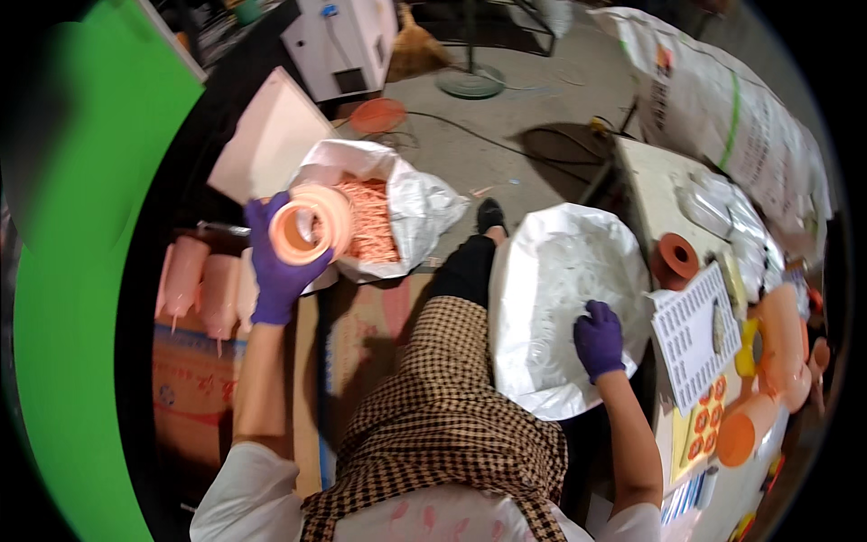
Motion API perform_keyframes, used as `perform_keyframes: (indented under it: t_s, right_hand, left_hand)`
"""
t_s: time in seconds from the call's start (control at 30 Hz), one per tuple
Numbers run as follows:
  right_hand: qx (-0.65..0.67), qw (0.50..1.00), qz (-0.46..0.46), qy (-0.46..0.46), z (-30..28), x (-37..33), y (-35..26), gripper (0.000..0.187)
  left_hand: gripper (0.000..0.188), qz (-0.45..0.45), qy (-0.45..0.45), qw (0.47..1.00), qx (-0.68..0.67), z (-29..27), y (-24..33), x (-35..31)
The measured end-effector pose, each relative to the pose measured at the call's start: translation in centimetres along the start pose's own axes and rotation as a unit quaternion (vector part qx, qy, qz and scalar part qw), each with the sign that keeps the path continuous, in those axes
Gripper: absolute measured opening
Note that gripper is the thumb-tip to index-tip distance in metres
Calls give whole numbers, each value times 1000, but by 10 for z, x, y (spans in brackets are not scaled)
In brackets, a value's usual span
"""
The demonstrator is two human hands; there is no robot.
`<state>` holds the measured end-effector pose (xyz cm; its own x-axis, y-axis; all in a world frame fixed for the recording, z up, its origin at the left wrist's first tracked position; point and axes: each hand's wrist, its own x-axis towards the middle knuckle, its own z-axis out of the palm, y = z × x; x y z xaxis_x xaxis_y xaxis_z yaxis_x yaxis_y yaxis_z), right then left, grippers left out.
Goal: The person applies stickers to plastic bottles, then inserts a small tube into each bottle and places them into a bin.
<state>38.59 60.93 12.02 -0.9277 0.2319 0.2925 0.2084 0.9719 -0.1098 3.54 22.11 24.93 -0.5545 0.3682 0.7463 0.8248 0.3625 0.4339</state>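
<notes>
My left hand (278, 282), in a purple glove, grips a peach-coloured hollow plastic piece (331, 210) with a stepped, ringed round end facing up. It is held over the edge of a white sack (424, 212) filled with thin peach-coloured sticks (368, 217). My right hand (599, 341), also gloved in purple, reaches into a larger white sack (508, 361) on my right. Clear, see-through pieces (564, 285) lie inside that sack, their shapes hard to make out. The fingers of my right hand are curled in; whatever they hold is hidden.
Pink bottle-shaped pieces (219, 294) stand on a cardboard box (190, 379) at left. The right-hand table (655, 176) bears a reddish-brown roll (675, 260), a printed sheet (691, 334) and more peach-coloured pieces (781, 334). A cable (488, 135) crosses the floor near a broom (415, 45).
</notes>
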Motion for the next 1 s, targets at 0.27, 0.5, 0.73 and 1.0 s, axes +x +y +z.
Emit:
perform_keyframes:
  t_s: [0.27,0.5,0.73,1.0]
  right_hand:
    - [381,910,152,57,-51,8,-56,21]
    - [590,804,-69,44,-110,58,-173,24]
    - [443,895,-53,14,-92,85,-209,22]
    - [364,929,-57,32,-87,90,-229,14]
  left_hand:
    - [95,8,-55,998,29,-10,-22,-4]
    - [73,58,-245,958,-138,10,118,-32]
    - [83,77,-323,934,-132,37,140,-44]
    - [48,42,-256,942,-212,41,137,-43]
